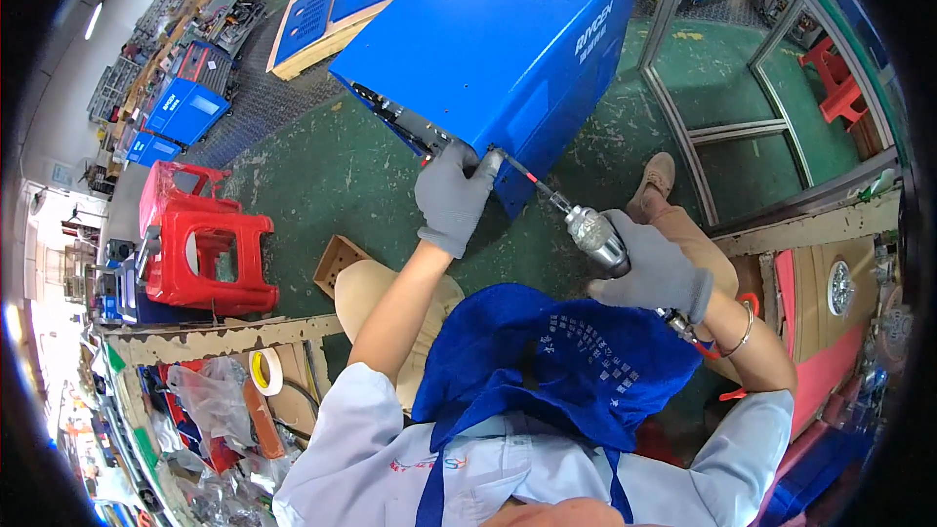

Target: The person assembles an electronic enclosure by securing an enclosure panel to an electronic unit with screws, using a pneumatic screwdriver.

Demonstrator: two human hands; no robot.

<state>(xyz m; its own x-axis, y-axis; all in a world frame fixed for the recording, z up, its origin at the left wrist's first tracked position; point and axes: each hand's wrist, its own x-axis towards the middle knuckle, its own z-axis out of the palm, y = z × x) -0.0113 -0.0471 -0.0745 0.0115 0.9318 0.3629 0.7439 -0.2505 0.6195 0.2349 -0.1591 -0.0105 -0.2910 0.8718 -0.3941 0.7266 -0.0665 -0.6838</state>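
- two gray-gloved hands are at work: your left hand (454, 190) is at the near corner of the blue sheet-metal cabinet (488, 29), your right hand (654, 268) lower and farther right.
- your right hand is wrapped around a silvery power screwdriver (593, 234), aimed up and to the left; whether you are pressing its trigger cannot be told from this view.
- your left hand has thumb and fingers bent in close by the tip of the long driver bit (524, 172); whether they pinch a screw, guide the bit or only steady the metal is hidden, so i cannot tell its grip.
- the cabinet is straight ahead of you, its broad blue top facing up, with black fittings (376, 102) along its near left edge; what bears its weight is out of sight.
- the step in hand looks like screw work at that corner; driving in or backing out, the view does not settle.
- the next move probably calls for the bit squarely seated and in line with the hole, a steady push from your right arm, and your left fingertips clear of the shaft before it spins.
- a slip could scratch the paint or snag your glove, so begin with light pressure.
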